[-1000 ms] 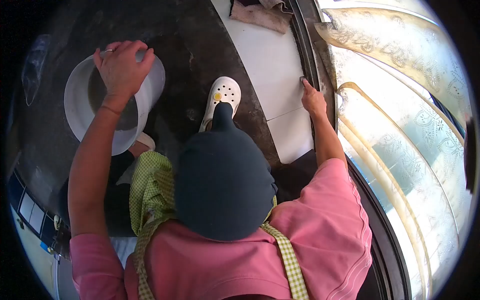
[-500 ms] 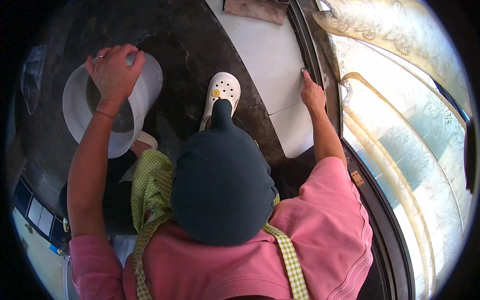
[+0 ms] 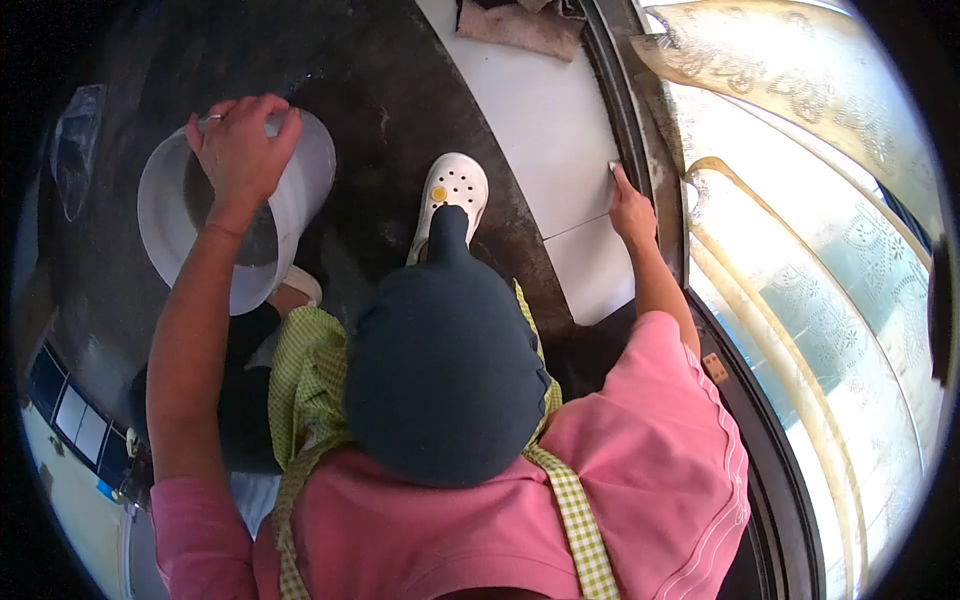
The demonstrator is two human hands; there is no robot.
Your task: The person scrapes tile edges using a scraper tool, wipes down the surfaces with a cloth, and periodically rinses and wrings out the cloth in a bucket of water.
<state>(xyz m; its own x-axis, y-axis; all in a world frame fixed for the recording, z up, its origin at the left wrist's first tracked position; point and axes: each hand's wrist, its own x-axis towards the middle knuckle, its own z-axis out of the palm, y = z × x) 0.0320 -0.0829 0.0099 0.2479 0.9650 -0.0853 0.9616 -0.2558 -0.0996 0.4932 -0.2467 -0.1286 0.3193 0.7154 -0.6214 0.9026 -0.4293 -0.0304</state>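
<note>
On the left, my left hand [image 3: 243, 150] grips the upper rim of a tilted white translucent bucket [image 3: 165, 215], with some murky liquid visible inside. My right hand [image 3: 630, 205] is at the door frame's edge, beside the white floor tiles [image 3: 545, 115]. Its fingers pinch a small, pale and dark object [image 3: 613, 165], too small to make out, whose tip touches the tile by the dark frame [image 3: 630, 120].
A pinkish-brown cloth [image 3: 520, 32] lies on the tiles at the top. Patterned curtains [image 3: 800, 180] hang along the right. A clear plastic bag [image 3: 75, 150] is on the dark floor [image 3: 340, 60] at far left. A white clog [image 3: 455, 190] stands mid-floor.
My right hand has moved slightly up and then back down along the frame edge. The bucket stays tilted in my left hand, and the whole view has shifted a little.
</note>
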